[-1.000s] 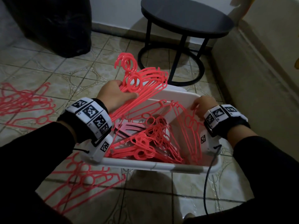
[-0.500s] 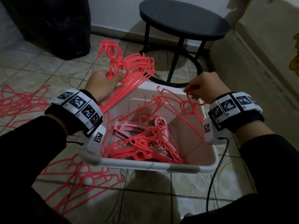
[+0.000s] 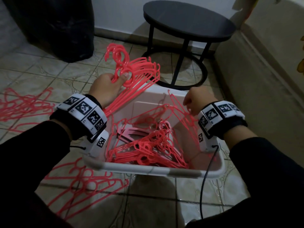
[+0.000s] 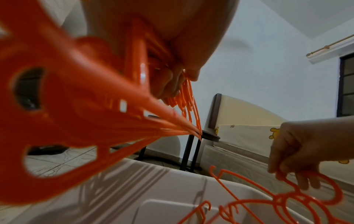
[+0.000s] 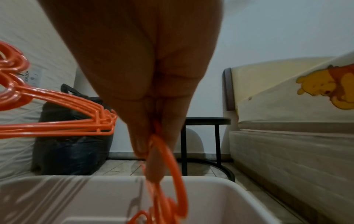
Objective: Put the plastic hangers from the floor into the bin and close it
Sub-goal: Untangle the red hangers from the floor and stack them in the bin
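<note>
Left hand (image 3: 105,89) gripping bunch of hangers (image 3: 139,71) by necks, above far-left corner of bin (image 3: 148,169); right hand (image 3: 197,101) pinching single hanger (image 3: 179,112) just below, over bin. Risk: hooks tangling, snagging rim, spilling to floor. More hangers on floor (image 3: 85,181) below left wrist

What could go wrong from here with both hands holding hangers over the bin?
1. The left hand grips a fanned stack of hangers reaching past the bin rim; some may slide out onto the floor.
2. The hanger pinched by the right hand may snag the tangled pile.
3. Upright hangers could block the lid.
</note>
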Available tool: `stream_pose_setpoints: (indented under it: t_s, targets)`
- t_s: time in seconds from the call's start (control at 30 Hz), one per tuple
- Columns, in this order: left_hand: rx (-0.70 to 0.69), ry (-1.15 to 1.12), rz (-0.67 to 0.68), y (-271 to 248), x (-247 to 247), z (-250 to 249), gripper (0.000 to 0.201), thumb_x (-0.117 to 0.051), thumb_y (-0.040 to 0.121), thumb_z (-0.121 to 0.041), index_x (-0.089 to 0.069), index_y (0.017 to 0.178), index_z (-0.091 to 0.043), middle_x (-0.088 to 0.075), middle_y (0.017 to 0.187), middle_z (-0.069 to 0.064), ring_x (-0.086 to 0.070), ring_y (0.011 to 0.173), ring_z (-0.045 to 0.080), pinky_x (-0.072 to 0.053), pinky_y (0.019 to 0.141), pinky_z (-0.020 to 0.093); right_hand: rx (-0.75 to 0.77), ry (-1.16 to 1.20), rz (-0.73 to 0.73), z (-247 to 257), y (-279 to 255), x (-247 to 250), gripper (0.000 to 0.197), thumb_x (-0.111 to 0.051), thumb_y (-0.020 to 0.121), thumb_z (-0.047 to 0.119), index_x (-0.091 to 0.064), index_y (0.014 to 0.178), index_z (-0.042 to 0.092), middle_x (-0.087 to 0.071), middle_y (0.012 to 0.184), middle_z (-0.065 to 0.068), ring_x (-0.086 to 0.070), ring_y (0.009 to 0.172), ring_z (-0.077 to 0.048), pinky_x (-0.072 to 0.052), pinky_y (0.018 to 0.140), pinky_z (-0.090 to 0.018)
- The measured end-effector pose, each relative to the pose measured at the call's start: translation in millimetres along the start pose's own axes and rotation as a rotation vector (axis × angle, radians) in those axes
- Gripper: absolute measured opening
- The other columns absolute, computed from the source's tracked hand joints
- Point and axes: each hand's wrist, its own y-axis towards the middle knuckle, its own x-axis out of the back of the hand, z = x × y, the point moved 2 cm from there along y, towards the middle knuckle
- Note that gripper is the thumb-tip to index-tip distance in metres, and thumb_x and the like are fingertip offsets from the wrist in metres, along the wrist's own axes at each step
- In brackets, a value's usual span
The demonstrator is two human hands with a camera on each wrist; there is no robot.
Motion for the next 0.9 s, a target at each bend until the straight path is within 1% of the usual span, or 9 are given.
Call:
stream_pose_setpoints:
  t_s: [0.1,0.2,0.27,0.33,0.43,0.57,0.63,0.73,0.9]
  targets:
    - [0.002,-0.003,0.008,0.0,-0.7,2.8,0.055,-0.045,0.092,-0.058,-0.064,0.082,-0.007,-0.057,0.061,0.001,-0.053,0.056,0.016,-0.039,0.060,0.031,-0.064,0.168,-0.185,-10.4,7.2,6.1,0.023,-0.056,0.087,-0.002,-0.073,0.099,0.006,-0.071,0.096,-0.017,-0.068,0.089,-0.030,-0.054,0.085,-0.039]
    - [0.007,0.002,0.007,1.3,-0.8,4.2,0.055,-0.044,0.091,-0.060,-0.061,0.076,-0.009,-0.057,0.061,0.001,-0.051,0.054,0.017,-0.038,0.058,0.030,-0.077,0.531,-0.267,-12.9,6.1,13.8,0.017,-0.054,0.089,-0.006,-0.070,0.091,-0.001,-0.068,0.076,-0.017,-0.065,0.048,-0.009,-0.058,0.054,-0.025]
    - [0.009,0.002,0.003,1.9,-0.7,4.4,0.052,-0.044,0.092,-0.059,-0.059,0.072,-0.013,-0.057,0.062,0.000,-0.051,0.055,0.016,-0.037,0.056,0.029,-0.025,0.690,-0.194,-10.0,2.1,14.4,0.013,-0.054,0.090,-0.005,-0.067,0.092,-0.004,-0.066,0.074,-0.014,-0.058,0.039,-0.003,-0.052,0.045,-0.019]
    - [0.019,0.001,0.004,2.7,-0.3,5.9,0.052,-0.044,0.091,-0.060,-0.058,0.072,-0.014,-0.056,0.061,0.000,-0.051,0.054,0.016,-0.037,0.058,0.030,0.039,0.712,-0.144,-8.1,0.2,16.0,0.012,-0.056,0.091,-0.002,-0.067,0.093,-0.003,-0.067,0.077,-0.010,-0.057,0.041,-0.002,-0.052,0.049,-0.018]
    - [0.034,0.010,0.010,3.5,-1.2,6.4,0.052,-0.045,0.090,-0.062,-0.056,0.071,-0.015,-0.053,0.059,0.001,-0.048,0.052,0.018,-0.036,0.055,0.031,0.201,0.509,-0.090,-3.2,-0.7,18.9,0.011,-0.061,0.089,0.003,-0.071,0.093,0.008,-0.068,0.070,0.003,-0.055,0.044,0.002,-0.049,0.053,-0.014]
    - [0.013,0.066,0.039,4.0,-4.1,5.5,0.057,-0.048,0.087,-0.064,-0.063,0.084,-0.009,-0.062,0.072,0.004,-0.058,0.069,0.023,-0.041,0.062,0.032,0.402,0.339,-0.006,14.7,-1.2,12.5,0.015,-0.069,0.084,0.007,-0.075,0.093,0.018,-0.071,0.074,0.003,-0.058,0.053,0.006,-0.049,0.061,-0.015]
    - [-0.006,0.082,0.041,5.2,-5.2,4.9,0.059,-0.048,0.086,-0.066,-0.066,0.090,-0.010,-0.067,0.078,0.004,-0.062,0.074,0.022,-0.046,0.068,0.036,0.467,0.301,0.036,23.7,-0.8,9.0,0.017,-0.070,0.082,0.008,-0.076,0.093,0.019,-0.070,0.075,0.007,-0.058,0.058,0.011,-0.044,0.062,-0.006]
    - [-0.052,0.128,0.040,5.6,-6.0,-0.4,0.046,-0.047,0.086,-0.065,-0.062,0.081,-0.022,-0.061,0.070,-0.008,-0.057,0.068,0.013,-0.037,0.065,0.031,0.500,0.267,0.113,35.9,-4.1,3.2,0.015,-0.070,0.081,0.008,-0.077,0.089,0.018,-0.069,0.074,0.008,-0.057,0.061,0.015,-0.040,0.063,-0.001]
    - [-0.102,0.141,0.035,2.2,-10.9,-8.7,0.038,-0.047,0.087,-0.063,-0.058,0.082,-0.027,-0.056,0.069,-0.014,-0.056,0.072,0.015,-0.035,0.065,0.028,0.453,0.348,0.047,49.5,-13.2,7.6,0.014,-0.064,0.077,0.007,-0.074,0.072,0.016,-0.065,0.063,0.010,-0.056,0.055,0.009,-0.038,0.053,-0.002]
